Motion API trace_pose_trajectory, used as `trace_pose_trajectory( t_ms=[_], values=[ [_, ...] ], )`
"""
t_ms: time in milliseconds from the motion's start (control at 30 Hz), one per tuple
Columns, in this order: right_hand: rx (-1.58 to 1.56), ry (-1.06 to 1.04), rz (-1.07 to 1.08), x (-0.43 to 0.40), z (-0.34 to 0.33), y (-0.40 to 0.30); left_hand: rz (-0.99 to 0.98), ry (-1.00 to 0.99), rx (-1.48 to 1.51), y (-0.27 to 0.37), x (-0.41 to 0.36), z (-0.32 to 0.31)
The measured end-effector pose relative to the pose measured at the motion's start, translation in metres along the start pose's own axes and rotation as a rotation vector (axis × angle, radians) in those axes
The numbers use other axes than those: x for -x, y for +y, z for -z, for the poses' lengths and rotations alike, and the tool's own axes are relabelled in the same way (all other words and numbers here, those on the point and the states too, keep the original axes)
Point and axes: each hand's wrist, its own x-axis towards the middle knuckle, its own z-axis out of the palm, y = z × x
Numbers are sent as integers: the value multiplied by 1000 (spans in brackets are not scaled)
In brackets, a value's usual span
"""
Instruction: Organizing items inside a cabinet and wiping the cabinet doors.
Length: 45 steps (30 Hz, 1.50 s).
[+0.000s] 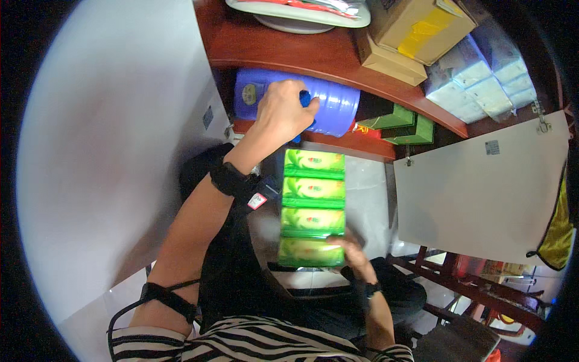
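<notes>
My left hand [286, 106] reaches into the lower shelf of an open cabinet, fingers curled around a blue cloth [305, 97]. Directly behind it is a ribbed purple-blue plastic container [334, 106], lying lengthwise on the shelf; whether my hand touches it, I cannot tell. Below, a green plastic-wrapped multipack of tissues [314, 192] is held upright in front of me. My right hand [355, 255], slightly blurred, grips its lower right edge, with the thumb over the front. The other fingers are hidden behind the pack.
White cabinet doors stand open at left [108, 149] and right [479, 194]. The upper reddish wooden shelf [289, 50] holds a white dish [307, 13], cardboard boxes [420, 31] and wrapped tissue packs [475, 81]. Green boxes [409, 122] occupy the lower shelf. A yellow-green cloth [557, 226] hangs far right.
</notes>
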Motion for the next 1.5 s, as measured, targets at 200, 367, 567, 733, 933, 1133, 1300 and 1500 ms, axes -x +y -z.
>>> trace_pose_trajectory(
  t_ms=[200, 367, 567, 733, 933, 1133, 1300, 1500],
  values=[
    [-381, 687, -131, 130, 51, -2, 19, -18, 10, 11, -8, 4],
    [-569, 566, 140, 205, 87, -7, -96, 58, 36, 24, -7, -1],
    [-190, 1108, 677, 215, 143, -31, -89, 10, 109, 23, 9, -13],
    [264, 1224, 884, 190, 93, -204, -30, -117, 187, 45, 7, -14],
    [-209, 749, 916, 153, 74, -313, 7, -173, 136, 49, 5, -15],
    [-282, 544, 863, 98, 92, -412, -41, -152, 168, 45, 6, -22],
    [-216, 357, 949, 31, 126, -482, -66, -154, 151, 47, 7, -29],
    [660, 1297, 1333, 10, 119, -441, -64, -149, 182, 47, 9, -19]
  ],
)
